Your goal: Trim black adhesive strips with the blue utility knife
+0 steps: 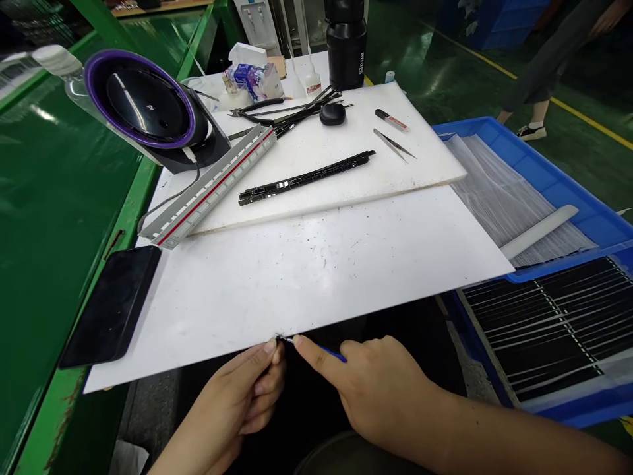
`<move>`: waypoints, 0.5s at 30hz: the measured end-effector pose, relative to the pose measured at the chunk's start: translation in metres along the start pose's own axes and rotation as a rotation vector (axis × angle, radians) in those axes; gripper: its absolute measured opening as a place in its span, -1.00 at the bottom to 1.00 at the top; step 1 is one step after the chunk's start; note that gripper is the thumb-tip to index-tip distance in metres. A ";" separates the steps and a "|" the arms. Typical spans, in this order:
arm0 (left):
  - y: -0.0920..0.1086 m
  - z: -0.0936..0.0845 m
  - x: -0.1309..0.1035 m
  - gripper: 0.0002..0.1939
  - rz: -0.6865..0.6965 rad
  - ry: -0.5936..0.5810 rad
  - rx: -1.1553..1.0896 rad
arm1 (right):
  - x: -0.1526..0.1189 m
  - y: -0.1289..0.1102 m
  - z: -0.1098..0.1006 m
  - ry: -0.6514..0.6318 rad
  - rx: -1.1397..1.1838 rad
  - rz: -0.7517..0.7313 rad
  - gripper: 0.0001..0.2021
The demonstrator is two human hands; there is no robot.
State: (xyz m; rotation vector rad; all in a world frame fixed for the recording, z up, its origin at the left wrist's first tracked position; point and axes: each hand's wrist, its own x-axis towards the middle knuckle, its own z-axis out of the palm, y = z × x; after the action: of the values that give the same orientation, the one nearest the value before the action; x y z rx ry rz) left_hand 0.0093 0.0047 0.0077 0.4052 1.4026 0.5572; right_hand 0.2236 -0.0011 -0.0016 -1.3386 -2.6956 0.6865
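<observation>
At the front edge of the white tabletop (316, 277), my left hand (247, 392) pinches a small black piece (278, 338) between thumb and fingers. My right hand (380, 382) is closed around a thin blue-handled tool (333, 353), index finger stretched along it. The tool's metal tip reaches the black piece; its exact kind is mostly hidden by the hand. Beyond both hands, a bundle of narrow black strips (306, 178) lies on a thick white board (346, 142). Fine dark specks are scattered over the tabletop.
A grey ruler-like bar (212, 188), a phone (113, 307) and a purple-rimmed fan (141, 99) stand left. Tweezers (393, 144), a marker (391, 120) and pliers (260, 105) lie farther back. Blue trays (524, 161) flank the right side; a person's leg (537, 82) is behind.
</observation>
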 end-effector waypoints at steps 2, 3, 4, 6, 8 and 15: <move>0.000 0.001 0.000 -0.55 -0.010 0.000 -0.030 | -0.001 -0.002 0.004 0.000 -0.005 0.020 -0.21; 0.000 0.002 -0.001 -0.55 -0.012 0.001 -0.044 | -0.001 -0.003 0.005 0.000 0.013 0.031 -0.22; 0.000 0.002 -0.001 -0.55 -0.010 0.006 -0.055 | -0.002 -0.004 0.006 -0.002 0.041 0.040 -0.24; -0.002 0.005 -0.002 -0.56 0.008 0.027 -0.066 | -0.003 -0.005 0.007 -0.006 0.111 0.052 -0.29; -0.003 0.007 -0.002 -0.57 0.032 0.037 -0.073 | -0.004 -0.006 0.006 -0.006 0.165 0.056 -0.33; -0.004 0.013 -0.002 -0.56 0.053 0.057 -0.088 | -0.005 -0.008 0.001 -0.025 0.191 0.054 -0.34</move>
State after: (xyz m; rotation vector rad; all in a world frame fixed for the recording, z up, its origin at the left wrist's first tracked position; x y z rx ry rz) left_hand 0.0221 0.0008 0.0085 0.3587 1.4194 0.6761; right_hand 0.2205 -0.0091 0.0018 -1.3667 -2.5435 0.9445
